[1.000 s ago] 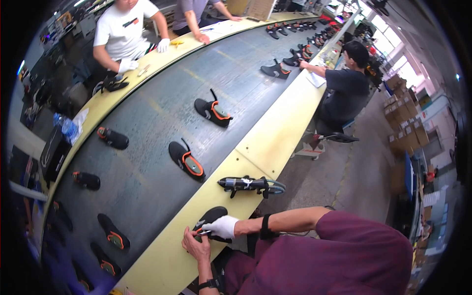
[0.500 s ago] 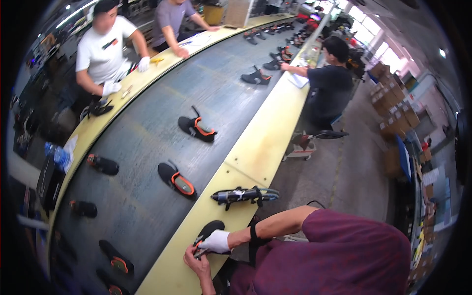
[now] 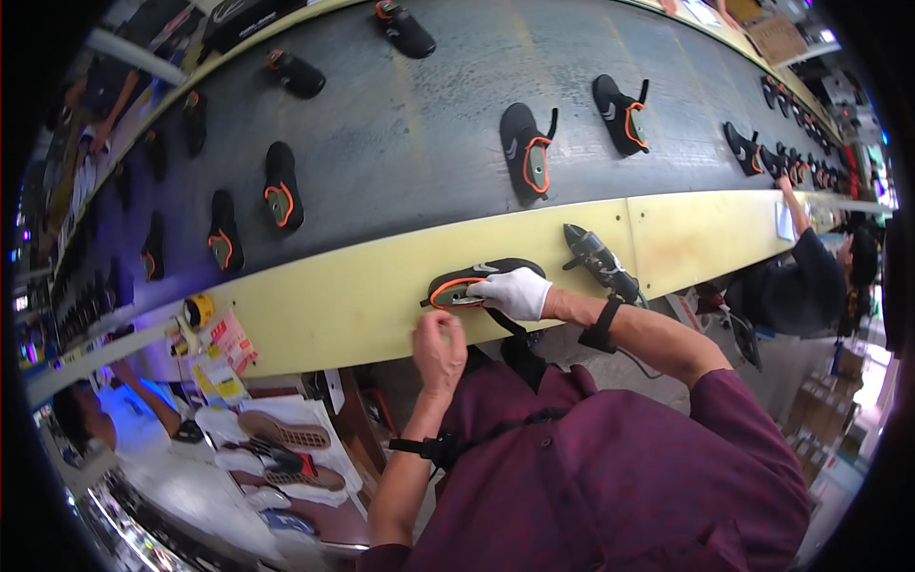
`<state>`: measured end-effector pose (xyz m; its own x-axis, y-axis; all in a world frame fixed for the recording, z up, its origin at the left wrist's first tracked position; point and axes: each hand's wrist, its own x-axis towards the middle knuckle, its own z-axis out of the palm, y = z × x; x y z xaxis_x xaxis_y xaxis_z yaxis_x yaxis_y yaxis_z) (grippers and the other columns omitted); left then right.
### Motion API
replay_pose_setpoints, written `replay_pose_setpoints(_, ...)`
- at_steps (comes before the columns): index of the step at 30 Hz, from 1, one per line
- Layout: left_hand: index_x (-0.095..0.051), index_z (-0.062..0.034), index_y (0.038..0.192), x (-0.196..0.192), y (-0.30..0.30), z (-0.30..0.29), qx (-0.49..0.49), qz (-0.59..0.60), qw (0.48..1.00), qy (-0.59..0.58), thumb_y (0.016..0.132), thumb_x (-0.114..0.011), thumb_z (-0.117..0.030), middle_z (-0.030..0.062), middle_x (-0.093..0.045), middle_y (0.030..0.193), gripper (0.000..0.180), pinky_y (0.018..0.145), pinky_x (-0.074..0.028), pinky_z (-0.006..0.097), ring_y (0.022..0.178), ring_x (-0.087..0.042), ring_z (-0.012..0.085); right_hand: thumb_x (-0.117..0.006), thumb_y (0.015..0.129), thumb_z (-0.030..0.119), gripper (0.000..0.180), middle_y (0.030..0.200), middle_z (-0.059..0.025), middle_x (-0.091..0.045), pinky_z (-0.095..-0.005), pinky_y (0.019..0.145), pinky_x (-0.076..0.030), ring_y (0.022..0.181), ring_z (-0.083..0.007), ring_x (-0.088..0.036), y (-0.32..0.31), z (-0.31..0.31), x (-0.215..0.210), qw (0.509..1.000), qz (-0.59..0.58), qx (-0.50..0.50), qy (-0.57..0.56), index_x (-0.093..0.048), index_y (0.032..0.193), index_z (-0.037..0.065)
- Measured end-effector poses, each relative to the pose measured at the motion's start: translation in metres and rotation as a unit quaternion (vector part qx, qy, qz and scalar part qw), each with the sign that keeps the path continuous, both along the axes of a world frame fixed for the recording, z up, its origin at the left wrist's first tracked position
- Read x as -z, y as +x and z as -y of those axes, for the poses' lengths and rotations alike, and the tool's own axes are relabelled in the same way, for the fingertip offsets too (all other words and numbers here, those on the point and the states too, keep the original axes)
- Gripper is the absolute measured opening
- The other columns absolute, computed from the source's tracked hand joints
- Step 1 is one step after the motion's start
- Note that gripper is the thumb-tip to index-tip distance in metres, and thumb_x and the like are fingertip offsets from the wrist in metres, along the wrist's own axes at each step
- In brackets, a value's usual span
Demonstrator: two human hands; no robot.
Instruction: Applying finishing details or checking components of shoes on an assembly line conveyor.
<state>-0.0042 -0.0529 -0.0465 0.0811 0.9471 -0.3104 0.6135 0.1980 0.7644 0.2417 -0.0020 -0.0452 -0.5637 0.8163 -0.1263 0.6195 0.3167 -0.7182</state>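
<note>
A black shoe with orange trim around its opening lies on the pale yellow ledge in front of me, its toe to the right. My right hand, in a white glove, grips it at the opening, fingertips partly inside. Its dark strap hangs over the ledge's near edge. My left hand is bare and raised just below the shoe's heel, apart from it. Those fingers are curled together, and whatever they may hold is hidden. To the right of the shoe lies a black hand tool with a hose.
Beyond the ledge runs a dark conveyor belt carrying several black shoes. A yellow tape roll and plastic packets sit at the left. A co-worker reaches over the belt at the right. Shoe soles lie lower left.
My view has swung left and down, bringing the shoe nearer the middle. My left hand, earlier touching the shoe, has drawn back from it. The gloved right hand stays on the shoe.
</note>
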Motion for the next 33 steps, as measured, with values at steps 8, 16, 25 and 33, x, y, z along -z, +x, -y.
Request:
replay_pose_setpoints(8,-0.073,0.0004,0.109,0.061,0.037,0.012,0.059,0.246,0.948,-0.194,0.102,-0.068,-0.035,0.0199,-0.076,0.095,0.037,0.076,-0.055,0.039,0.086,-0.075,0.0339,-0.072,0.092,0.016,0.024,0.093,-0.0146,-0.074,-0.0515,0.076,-0.060,0.087,-0.0403,-0.076,-0.011,-0.032,-0.003,0.985,0.064,-0.156,-0.042,-0.065,0.114,0.011)
replay_pose_setpoints(16,-0.068,0.0018,0.108,0.077,0.031,0.011,0.256,0.010,0.959,0.118,0.096,-0.065,-0.014,0.0252,-0.070,0.115,0.020,0.103,-0.042,0.059,0.115,-0.064,0.0437,-0.077,0.090,0.019,0.026,0.092,-0.0185,-0.073,-0.0527,0.076,-0.058,0.088,-0.0435,-0.074,-0.009,-0.053,-0.005,0.961,0.165,-0.200,-0.100,-0.065,0.111,0.010)
replay_pose_setpoints(25,-0.062,0.0013,0.136,0.084,0.017,0.007,0.339,0.018,0.927,0.158,0.096,-0.065,-0.011,0.0213,-0.069,0.122,0.042,0.104,-0.044,0.057,0.119,-0.064,0.0406,-0.079,0.088,0.019,0.024,0.092,-0.0180,-0.072,-0.0506,0.074,-0.057,0.085,-0.0413,-0.073,-0.009,-0.047,0.008,0.983,0.052,-0.165,-0.057,-0.066,0.105,0.008)
replay_pose_setpoints(33,-0.062,0.0043,0.120,0.081,0.045,0.028,0.179,0.084,0.980,0.037,0.104,-0.060,-0.017,0.0304,-0.070,0.111,0.027,0.094,-0.049,0.058,0.108,-0.065,0.0516,-0.074,0.087,0.015,0.021,0.085,-0.0144,-0.071,-0.0487,0.062,-0.059,0.076,-0.0377,-0.075,-0.026,-0.017,0.001,0.984,0.096,-0.133,0.065,-0.060,0.100,0.007)
